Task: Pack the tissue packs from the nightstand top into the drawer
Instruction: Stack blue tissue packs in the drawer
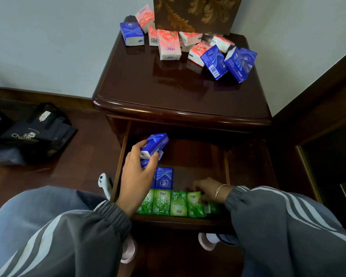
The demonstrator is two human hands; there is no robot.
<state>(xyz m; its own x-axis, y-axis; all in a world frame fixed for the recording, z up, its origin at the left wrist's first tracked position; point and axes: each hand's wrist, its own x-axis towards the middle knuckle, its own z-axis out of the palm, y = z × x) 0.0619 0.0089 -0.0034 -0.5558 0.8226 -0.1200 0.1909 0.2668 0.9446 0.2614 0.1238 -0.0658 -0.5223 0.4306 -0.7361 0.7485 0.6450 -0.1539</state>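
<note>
Both arms in a dark grey track-style jacket; left sleeve [72, 232] and right sleeve [288, 222] each carry pale grey-white stripes running lengthwise down the outer arm, three visible on the right one. Cuffs are gathered elastic, bunched at the wrists. Left hand [137, 176] bare, no jewellery seen. Right hand [207, 188] bare, with a thin bracelet [220, 189] at the wrist, two fine strands, pinkish-metal look. Trousers [28, 204] are lighter blue-grey, plain fabric, visible lower left. Pale pink slippers [128, 250] on both feet, the right one with a white sock above it.
</note>
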